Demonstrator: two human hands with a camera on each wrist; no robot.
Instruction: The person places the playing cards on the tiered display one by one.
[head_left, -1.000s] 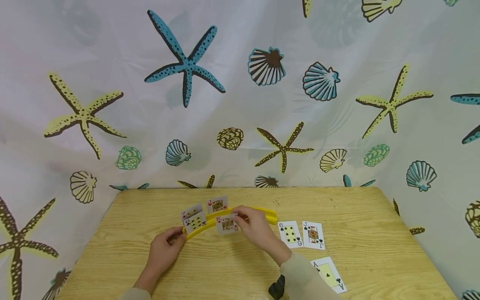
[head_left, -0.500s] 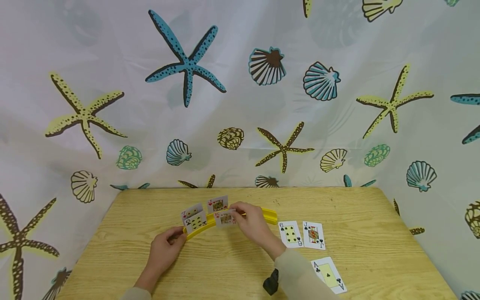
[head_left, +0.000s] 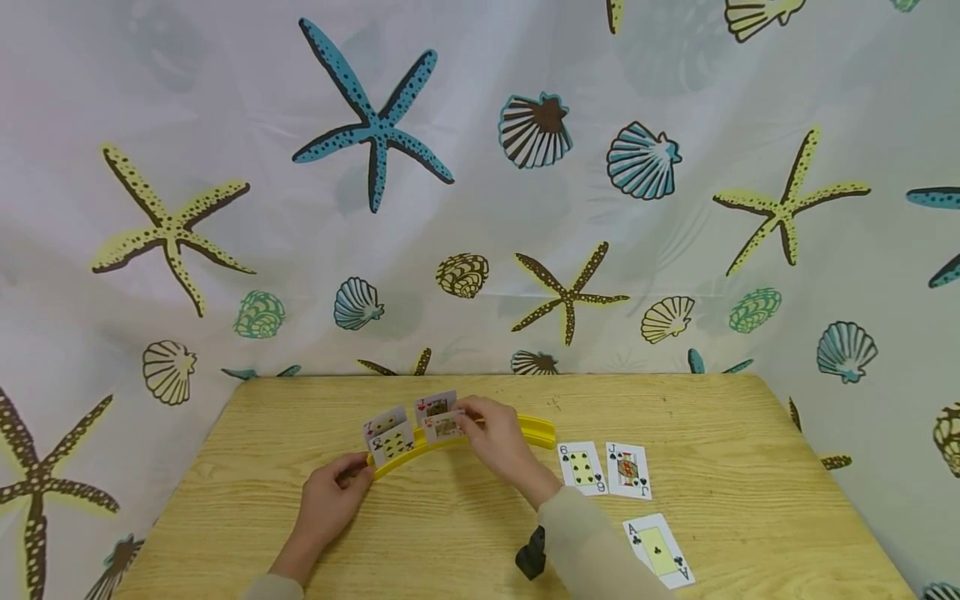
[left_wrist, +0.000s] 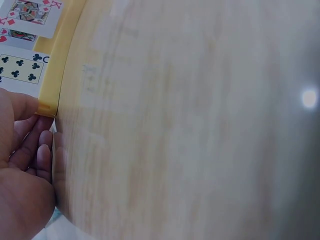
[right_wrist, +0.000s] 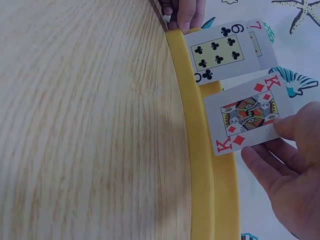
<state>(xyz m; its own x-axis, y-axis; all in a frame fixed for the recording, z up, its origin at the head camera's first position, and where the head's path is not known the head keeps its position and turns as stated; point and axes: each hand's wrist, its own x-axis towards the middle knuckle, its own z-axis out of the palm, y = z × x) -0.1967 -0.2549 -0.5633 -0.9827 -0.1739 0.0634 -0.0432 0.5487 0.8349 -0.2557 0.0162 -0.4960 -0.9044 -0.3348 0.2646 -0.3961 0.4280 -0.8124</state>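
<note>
My left hand pinches the left end of a curved yellow card holder. Standing in the holder near that end are the six of clubs and, behind it, the seven of diamonds. The jack of hearts stands a little to their right in the back row. My right hand pinches the right edge of the king of diamonds between thumb and fingers. In the head view the king overlaps the lower part of the jack, its bottom edge close over the holder's front groove.
To the right of the holder, the six of spades and the jack of spades lie face up on the wooden table. Nearer me lies the ace of clubs. A shell-printed curtain hangs behind the table.
My right hand has brought the king of diamonds left and away from me, from in front of the holder to over its groove. The left hand keeps its grip at the end.
</note>
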